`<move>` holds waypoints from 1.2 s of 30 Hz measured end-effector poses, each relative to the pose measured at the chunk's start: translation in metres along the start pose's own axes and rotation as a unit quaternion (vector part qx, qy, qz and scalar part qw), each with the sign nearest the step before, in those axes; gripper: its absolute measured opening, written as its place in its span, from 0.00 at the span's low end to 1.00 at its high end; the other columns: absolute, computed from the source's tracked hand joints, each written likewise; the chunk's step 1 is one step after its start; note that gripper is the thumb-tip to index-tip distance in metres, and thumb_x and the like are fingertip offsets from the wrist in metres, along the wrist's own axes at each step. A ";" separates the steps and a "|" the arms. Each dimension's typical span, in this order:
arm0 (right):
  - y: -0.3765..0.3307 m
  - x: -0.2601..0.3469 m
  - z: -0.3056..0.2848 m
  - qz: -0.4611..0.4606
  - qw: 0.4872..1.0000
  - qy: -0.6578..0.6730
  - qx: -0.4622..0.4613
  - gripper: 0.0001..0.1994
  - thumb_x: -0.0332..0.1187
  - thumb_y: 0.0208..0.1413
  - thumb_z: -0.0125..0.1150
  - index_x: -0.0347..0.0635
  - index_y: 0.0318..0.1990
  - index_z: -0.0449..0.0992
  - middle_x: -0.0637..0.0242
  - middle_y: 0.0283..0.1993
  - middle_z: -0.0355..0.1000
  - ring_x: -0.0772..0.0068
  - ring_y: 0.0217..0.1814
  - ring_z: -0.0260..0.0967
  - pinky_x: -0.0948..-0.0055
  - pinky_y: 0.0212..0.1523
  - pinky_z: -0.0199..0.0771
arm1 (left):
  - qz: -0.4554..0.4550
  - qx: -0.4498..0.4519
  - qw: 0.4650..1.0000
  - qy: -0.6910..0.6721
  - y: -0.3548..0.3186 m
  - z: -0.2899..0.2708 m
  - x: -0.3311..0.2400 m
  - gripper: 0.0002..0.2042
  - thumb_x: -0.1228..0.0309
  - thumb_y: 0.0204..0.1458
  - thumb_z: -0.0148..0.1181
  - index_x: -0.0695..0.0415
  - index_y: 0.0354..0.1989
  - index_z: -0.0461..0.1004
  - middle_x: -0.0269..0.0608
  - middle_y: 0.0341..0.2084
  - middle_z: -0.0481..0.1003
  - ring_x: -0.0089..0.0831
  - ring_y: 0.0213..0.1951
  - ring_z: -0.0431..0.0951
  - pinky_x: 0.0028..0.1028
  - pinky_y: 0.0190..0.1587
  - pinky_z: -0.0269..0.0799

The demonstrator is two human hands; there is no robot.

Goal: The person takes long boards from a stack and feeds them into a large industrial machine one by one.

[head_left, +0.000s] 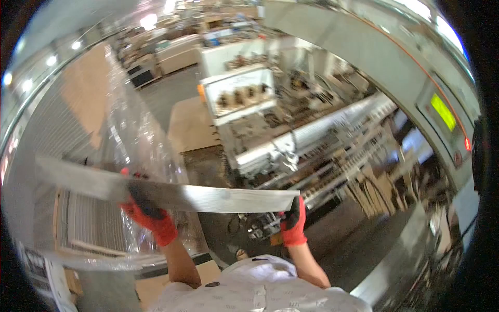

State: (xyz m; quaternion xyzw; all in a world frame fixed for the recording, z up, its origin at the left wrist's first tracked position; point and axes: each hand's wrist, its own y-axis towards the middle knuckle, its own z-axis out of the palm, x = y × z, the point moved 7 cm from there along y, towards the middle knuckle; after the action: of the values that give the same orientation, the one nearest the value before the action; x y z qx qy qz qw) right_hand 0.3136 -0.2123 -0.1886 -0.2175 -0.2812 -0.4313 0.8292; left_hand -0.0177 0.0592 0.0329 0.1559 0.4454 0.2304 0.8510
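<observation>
Spanning L hand (148, 216)–R hand (293, 223): panel (171, 191)

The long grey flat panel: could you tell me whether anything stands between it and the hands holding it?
Nothing visible does. The left hand and the right hand, both in red-and-black gloves, already grip the long grey flat panel directly, the right at its end, the left further along its length. The grey machine lies beyond it.
</observation>
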 end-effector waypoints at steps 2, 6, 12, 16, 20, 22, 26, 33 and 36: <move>0.010 0.035 -0.066 -0.073 0.990 -0.077 -0.094 0.15 0.49 0.65 0.53 0.50 0.49 0.73 0.71 0.47 0.74 0.77 0.44 0.71 0.74 0.40 0.72 | -0.014 0.059 0.993 -0.101 -0.013 0.009 0.024 0.23 0.65 0.62 0.56 0.59 0.64 0.61 0.50 0.56 0.73 0.42 0.51 0.77 0.42 0.56 0.75; 0.060 0.074 -0.161 -0.084 0.989 0.090 -0.085 0.15 0.44 0.68 0.51 0.46 0.51 0.77 0.74 0.47 0.76 0.75 0.49 0.73 0.72 0.52 0.71 | -0.095 0.044 0.992 -0.074 -0.019 -0.040 0.063 0.26 0.63 0.62 0.55 0.54 0.66 0.56 0.50 0.60 0.69 0.43 0.55 0.74 0.44 0.60 0.71; 0.160 0.084 -0.256 -0.063 0.965 0.019 -0.255 0.16 0.41 0.59 0.63 0.41 0.48 0.77 0.68 0.38 0.75 0.70 0.38 0.72 0.67 0.40 0.72 | -0.082 -0.132 0.984 0.091 -0.065 -0.177 0.174 0.27 0.66 0.62 0.53 0.46 0.67 0.51 0.40 0.59 0.65 0.38 0.55 0.69 0.43 0.60 0.67; 0.205 0.091 -0.239 -0.062 0.923 -0.214 -0.313 0.26 0.38 0.56 0.65 0.30 0.57 0.67 0.54 0.53 0.72 0.61 0.51 0.70 0.62 0.48 0.69 | -0.123 -0.101 0.965 0.209 -0.071 -0.259 0.227 0.20 0.65 0.63 0.50 0.48 0.63 0.58 0.42 0.58 0.66 0.38 0.56 0.68 0.42 0.60 0.66; 0.218 0.079 -0.185 -0.133 0.857 -0.381 -0.322 0.29 0.37 0.53 0.65 0.29 0.57 0.64 0.43 0.55 0.71 0.48 0.53 0.70 0.58 0.54 0.67 | -0.337 -0.083 0.913 0.212 -0.085 -0.299 0.270 0.17 0.62 0.64 0.46 0.52 0.59 0.65 0.43 0.57 0.67 0.37 0.57 0.67 0.40 0.60 0.64; 0.223 0.052 -0.171 -0.042 0.840 -0.426 -0.335 0.25 0.36 0.51 0.63 0.32 0.53 0.65 0.44 0.54 0.71 0.46 0.53 0.71 0.57 0.52 0.69 | -0.320 -0.091 0.924 0.191 -0.082 -0.305 0.273 0.18 0.62 0.64 0.46 0.53 0.59 0.65 0.43 0.59 0.66 0.37 0.58 0.67 0.40 0.61 0.64; 0.235 0.013 -0.139 -0.064 0.841 -0.466 -0.267 0.23 0.36 0.49 0.60 0.33 0.50 0.64 0.40 0.43 0.73 0.38 0.53 0.69 0.52 0.49 0.70 | -0.263 -0.059 0.950 0.160 -0.082 -0.321 0.296 0.22 0.61 0.65 0.44 0.57 0.64 0.64 0.43 0.64 0.64 0.38 0.62 0.65 0.39 0.64 0.62; 0.210 -0.010 -0.102 -0.132 0.730 -0.621 -0.252 0.27 0.33 0.49 0.58 0.36 0.58 0.62 0.38 0.54 0.65 0.32 0.54 0.66 0.51 0.54 0.69 | -0.233 -0.038 0.948 0.214 -0.101 -0.296 0.287 0.23 0.64 0.66 0.44 0.57 0.69 0.60 0.43 0.66 0.61 0.40 0.63 0.65 0.38 0.63 0.64; 0.216 0.005 -0.107 -0.147 0.720 -0.643 -0.215 0.22 0.32 0.49 0.58 0.36 0.53 0.67 0.38 0.51 0.66 0.35 0.53 0.66 0.51 0.53 0.70 | -0.262 -0.074 0.944 0.186 -0.113 -0.258 0.261 0.24 0.68 0.65 0.48 0.56 0.69 0.60 0.43 0.66 0.62 0.40 0.60 0.68 0.38 0.58 0.69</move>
State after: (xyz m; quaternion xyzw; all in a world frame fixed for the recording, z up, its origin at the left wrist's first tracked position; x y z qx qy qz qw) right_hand 0.5263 -0.1647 -0.2912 -0.5709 -0.6750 -0.3529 0.3065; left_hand -0.0734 0.1175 -0.3425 -0.0751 0.6027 0.0559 0.7924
